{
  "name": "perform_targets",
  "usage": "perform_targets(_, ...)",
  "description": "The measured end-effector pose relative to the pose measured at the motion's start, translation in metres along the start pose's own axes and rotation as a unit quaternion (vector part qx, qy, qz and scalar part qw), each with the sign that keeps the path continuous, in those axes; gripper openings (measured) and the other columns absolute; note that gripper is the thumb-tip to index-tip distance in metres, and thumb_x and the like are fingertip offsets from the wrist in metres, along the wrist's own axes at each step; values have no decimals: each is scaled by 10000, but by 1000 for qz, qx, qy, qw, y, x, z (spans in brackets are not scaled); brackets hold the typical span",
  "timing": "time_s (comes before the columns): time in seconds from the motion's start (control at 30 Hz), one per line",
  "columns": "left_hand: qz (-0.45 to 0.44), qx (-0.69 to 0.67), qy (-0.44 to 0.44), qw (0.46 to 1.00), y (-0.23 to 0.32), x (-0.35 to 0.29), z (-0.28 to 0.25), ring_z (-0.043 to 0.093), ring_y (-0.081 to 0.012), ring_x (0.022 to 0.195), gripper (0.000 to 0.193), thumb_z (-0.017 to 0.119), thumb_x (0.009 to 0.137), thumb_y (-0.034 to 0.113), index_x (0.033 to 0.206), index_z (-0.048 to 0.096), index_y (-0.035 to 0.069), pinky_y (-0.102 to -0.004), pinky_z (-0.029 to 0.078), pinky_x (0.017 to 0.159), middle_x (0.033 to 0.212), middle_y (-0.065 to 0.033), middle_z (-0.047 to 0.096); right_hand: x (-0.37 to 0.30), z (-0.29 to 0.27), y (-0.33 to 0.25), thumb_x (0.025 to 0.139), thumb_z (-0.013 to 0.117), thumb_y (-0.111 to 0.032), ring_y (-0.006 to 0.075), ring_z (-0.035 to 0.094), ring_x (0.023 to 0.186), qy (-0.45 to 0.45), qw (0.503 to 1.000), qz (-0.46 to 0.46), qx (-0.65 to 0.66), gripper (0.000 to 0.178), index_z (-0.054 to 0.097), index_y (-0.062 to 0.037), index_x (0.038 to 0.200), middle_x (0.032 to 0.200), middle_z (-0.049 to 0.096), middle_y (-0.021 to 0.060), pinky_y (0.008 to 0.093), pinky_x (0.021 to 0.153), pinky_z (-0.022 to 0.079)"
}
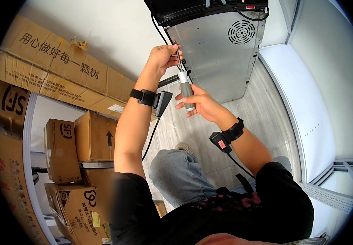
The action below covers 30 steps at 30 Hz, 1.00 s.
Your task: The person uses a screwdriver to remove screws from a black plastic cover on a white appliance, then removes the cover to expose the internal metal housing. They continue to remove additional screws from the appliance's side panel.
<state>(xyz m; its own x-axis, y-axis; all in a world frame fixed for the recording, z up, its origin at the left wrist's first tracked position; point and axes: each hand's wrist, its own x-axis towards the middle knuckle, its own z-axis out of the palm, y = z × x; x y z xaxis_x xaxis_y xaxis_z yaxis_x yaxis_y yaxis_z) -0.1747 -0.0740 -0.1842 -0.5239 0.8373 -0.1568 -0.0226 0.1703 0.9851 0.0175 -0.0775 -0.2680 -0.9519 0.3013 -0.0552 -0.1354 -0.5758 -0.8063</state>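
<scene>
A screwdriver [187,92] with a grey and white handle points up and away, toward the left edge of a metal appliance panel [209,53]. Wrapped round its handle from the right is my right hand [203,104]. Farther up, my left hand [163,59] has its thumb and fingers closed on the metal shaft close to the tip. The tip lies near the panel's upper left edge; whether it sits in a screw is too small to tell. Round vent slots [242,32] mark the panel's upper right.
Above the panel is the appliance's black top [201,11] with a red switch [250,7] and a looped black cord [252,19]. A long cardboard carton [66,65] lies at the left, over several stacked boxes [96,136]. White panels [295,102] stand on the right. Grey wood-look flooring [209,143] shows between.
</scene>
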Motion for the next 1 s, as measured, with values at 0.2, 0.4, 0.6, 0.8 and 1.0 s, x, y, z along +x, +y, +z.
perform_targets(0.2, -8, -23, 1, 1000, 2, -3, 6, 615, -157, 722, 182, 590, 900, 176, 968, 610, 8, -288, 529, 669, 843, -64, 637, 5, -10, 11, 794, 682, -203, 153, 606, 848, 36, 997, -26, -57, 426, 462, -54, 1126, 976, 538, 53, 290, 551, 515)
perform_targets(0.4, 9, 22, 31, 999, -4, 1, 5, 599, -140, 701, 187, 616, 887, 200, 944, 612, 21, -275, 515, 657, 813, -46, 624, 8, -6, 11, 805, 685, -202, 132, 584, 853, 56, 980, -3, -192, 469, 455, -50, 1184, 973, 568, 44, 274, 565, 484)
perform_targets(0.6, 14, -4, 7, 1000, -4, -1, 4, 596, -138, 702, 182, 600, 897, 187, 972, 615, 22, -272, 507, 654, 807, -34, 617, 7, -14, 10, 828, 653, -168, 149, 590, 897, 26, 998, -4, -61, 415, 439, -65, 1169, 1028, 592, 61, 299, 627, 506)
perform_targets(0.8, 25, -37, 8, 999, -10, -7, 8, 601, -135, 679, 151, 589, 895, 155, 967, 607, 23, -260, 498, 604, 801, -41, 618, 0, -15, 13, 854, 615, -120, 124, 570, 862, 57, 994, -16, -97, 309, 438, -59, 1101, 959, 556, 35, 281, 605, 513)
perform_targets(1.0, 41, -53, -5, 998, -7, -18, 7, 605, -138, 689, 174, 571, 904, 178, 999, 597, 35, -258, 496, 587, 797, -43, 613, -6, -12, 9, 854, 620, -133, 119, 569, 856, 51, 993, -8, -103, 321, 444, -58, 1111, 963, 566, 28, 277, 601, 492)
